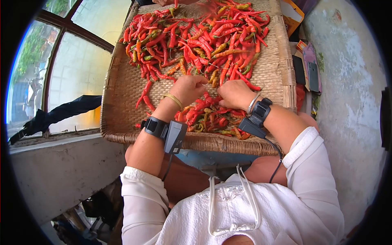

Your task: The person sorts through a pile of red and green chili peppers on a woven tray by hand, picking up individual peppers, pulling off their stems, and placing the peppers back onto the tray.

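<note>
A large woven tray (pixel 288 77) holds a wide heap of red peppers (pixel 204 36), some yellowish or green, in its far part. A smaller pile of peppers (pixel 196 116) lies near the front rim. Between the two piles, my left hand (pixel 188 89) has its fingers bent inward over the peppers; whether a pepper is between the fingertips is too small to tell. Just right of it, my right hand (pixel 236 94) reaches down at the edge of the smaller pile with curled fingers, its fingertips partly hidden.
A window (pixel 77 61) and a folded black umbrella (pixel 69 112) are at the left. A pale wall (pixel 347 81) rises at the right, with a phone (pixel 313 76) and boxes beside the tray. Part of another person's hand (pixel 165 2) shows at the top edge.
</note>
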A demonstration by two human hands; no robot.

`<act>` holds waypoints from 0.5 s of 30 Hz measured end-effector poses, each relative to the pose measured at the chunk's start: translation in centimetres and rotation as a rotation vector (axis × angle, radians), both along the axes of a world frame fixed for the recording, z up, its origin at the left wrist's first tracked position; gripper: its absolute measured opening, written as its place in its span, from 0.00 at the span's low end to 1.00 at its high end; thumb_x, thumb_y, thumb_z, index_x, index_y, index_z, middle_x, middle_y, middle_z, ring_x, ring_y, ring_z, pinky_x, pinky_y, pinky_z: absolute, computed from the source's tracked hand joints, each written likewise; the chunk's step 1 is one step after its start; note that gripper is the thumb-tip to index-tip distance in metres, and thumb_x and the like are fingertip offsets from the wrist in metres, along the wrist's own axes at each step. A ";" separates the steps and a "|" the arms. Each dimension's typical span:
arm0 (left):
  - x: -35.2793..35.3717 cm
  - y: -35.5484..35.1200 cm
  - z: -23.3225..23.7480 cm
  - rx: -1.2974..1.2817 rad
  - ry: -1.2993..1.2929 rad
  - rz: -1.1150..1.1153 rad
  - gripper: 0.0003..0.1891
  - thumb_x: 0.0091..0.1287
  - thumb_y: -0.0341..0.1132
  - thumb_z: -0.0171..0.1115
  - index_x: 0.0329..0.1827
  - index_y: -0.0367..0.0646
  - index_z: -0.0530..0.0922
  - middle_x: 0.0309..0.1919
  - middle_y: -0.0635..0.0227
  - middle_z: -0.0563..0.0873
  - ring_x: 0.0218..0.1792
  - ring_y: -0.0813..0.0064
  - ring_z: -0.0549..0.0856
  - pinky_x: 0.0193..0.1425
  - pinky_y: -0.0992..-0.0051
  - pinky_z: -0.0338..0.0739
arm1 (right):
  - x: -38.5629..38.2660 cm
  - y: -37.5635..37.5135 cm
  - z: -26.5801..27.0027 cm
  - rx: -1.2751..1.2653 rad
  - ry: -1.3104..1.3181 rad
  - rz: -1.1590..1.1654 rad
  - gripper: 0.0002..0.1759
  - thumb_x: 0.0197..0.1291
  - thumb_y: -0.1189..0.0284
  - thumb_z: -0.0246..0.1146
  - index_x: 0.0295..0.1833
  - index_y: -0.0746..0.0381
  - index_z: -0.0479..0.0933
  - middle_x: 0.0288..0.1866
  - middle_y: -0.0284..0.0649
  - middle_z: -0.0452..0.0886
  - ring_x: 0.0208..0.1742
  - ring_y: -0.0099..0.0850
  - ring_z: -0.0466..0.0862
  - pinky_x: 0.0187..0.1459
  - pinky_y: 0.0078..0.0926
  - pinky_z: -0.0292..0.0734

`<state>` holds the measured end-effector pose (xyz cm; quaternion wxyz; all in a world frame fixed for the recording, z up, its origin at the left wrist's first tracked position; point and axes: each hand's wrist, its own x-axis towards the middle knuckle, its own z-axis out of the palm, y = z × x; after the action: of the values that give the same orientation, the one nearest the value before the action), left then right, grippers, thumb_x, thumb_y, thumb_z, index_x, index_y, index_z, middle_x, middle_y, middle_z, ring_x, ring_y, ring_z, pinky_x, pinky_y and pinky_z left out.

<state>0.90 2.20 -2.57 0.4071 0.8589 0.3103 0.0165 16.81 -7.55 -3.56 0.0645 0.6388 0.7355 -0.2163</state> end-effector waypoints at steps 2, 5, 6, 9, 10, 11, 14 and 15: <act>-0.1 -0.1 -0.1 -0.015 0.012 -0.029 0.14 0.56 0.32 0.61 0.44 0.37 0.76 0.27 0.63 0.82 0.28 0.78 0.80 0.33 0.77 0.74 | 0.0 0.1 0.4 0.006 0.005 -0.008 0.12 0.44 0.65 0.62 0.31 0.62 0.79 0.31 0.45 0.80 0.37 0.41 0.81 0.39 0.35 0.75; -0.1 -0.3 -0.1 0.027 -0.034 -0.091 0.18 0.56 0.32 0.62 0.49 0.37 0.74 0.30 0.63 0.82 0.29 0.78 0.80 0.34 0.76 0.75 | 0.5 0.6 1.8 0.009 0.059 -0.049 0.10 0.44 0.66 0.61 0.30 0.62 0.79 0.30 0.45 0.80 0.36 0.41 0.81 0.38 0.35 0.75; 0.0 -0.4 0.0 0.083 -0.088 -0.129 0.21 0.56 0.32 0.63 0.52 0.38 0.72 0.31 0.64 0.81 0.30 0.79 0.79 0.34 0.76 0.75 | 1.0 1.0 1.7 0.027 0.167 -0.093 0.10 0.44 0.67 0.60 0.30 0.61 0.79 0.28 0.44 0.80 0.34 0.40 0.80 0.36 0.34 0.75; 0.3 -0.7 -0.4 -0.054 -0.352 0.092 0.22 0.58 0.34 0.62 0.55 0.40 0.70 0.32 0.66 0.80 0.31 0.81 0.79 0.34 0.78 0.75 | 1.8 1.4 1.7 0.053 0.477 -0.228 0.09 0.43 0.67 0.60 0.28 0.61 0.78 0.25 0.42 0.80 0.29 0.35 0.80 0.33 0.30 0.74; 0.3 -0.7 -0.1 -0.054 -0.353 0.093 0.22 0.58 0.34 0.62 0.55 0.40 0.70 0.32 0.66 0.80 0.31 0.81 0.79 0.34 0.78 0.75 | 1.9 1.5 1.8 0.059 0.681 -0.323 0.09 0.43 0.67 0.60 0.27 0.61 0.78 0.23 0.41 0.79 0.26 0.31 0.79 0.31 0.28 0.73; 0.3 -0.7 0.3 -0.270 -0.356 0.132 0.20 0.59 0.35 0.62 0.53 0.40 0.71 0.31 0.68 0.80 0.31 0.83 0.78 0.32 0.80 0.74 | 1.9 1.5 2.0 0.059 0.680 -0.322 0.09 0.43 0.67 0.60 0.27 0.61 0.78 0.23 0.41 0.79 0.26 0.31 0.79 0.31 0.28 0.73; 0.2 -0.5 -0.2 -0.505 -0.284 0.072 0.15 0.60 0.36 0.61 0.48 0.40 0.73 0.29 0.71 0.79 0.28 0.86 0.76 0.29 0.83 0.73 | 1.5 1.7 2.9 -0.070 1.232 -0.528 0.07 0.53 0.70 0.59 0.30 0.63 0.75 0.18 0.31 0.74 0.17 0.16 0.71 0.20 0.15 0.67; 0.4 -0.6 0.2 -0.522 -0.209 -0.027 0.13 0.60 0.36 0.60 0.45 0.39 0.74 0.27 0.73 0.79 0.26 0.87 0.76 0.26 0.84 0.72 | 1.2 1.7 2.8 -0.046 1.291 -0.525 0.07 0.58 0.71 0.56 0.32 0.63 0.75 0.18 0.28 0.72 0.16 0.14 0.69 0.17 0.11 0.64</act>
<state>1.27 1.61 -2.32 0.6445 0.7227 0.2489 0.0193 18.00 -5.89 -0.77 -0.4266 0.5376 0.4430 -0.5767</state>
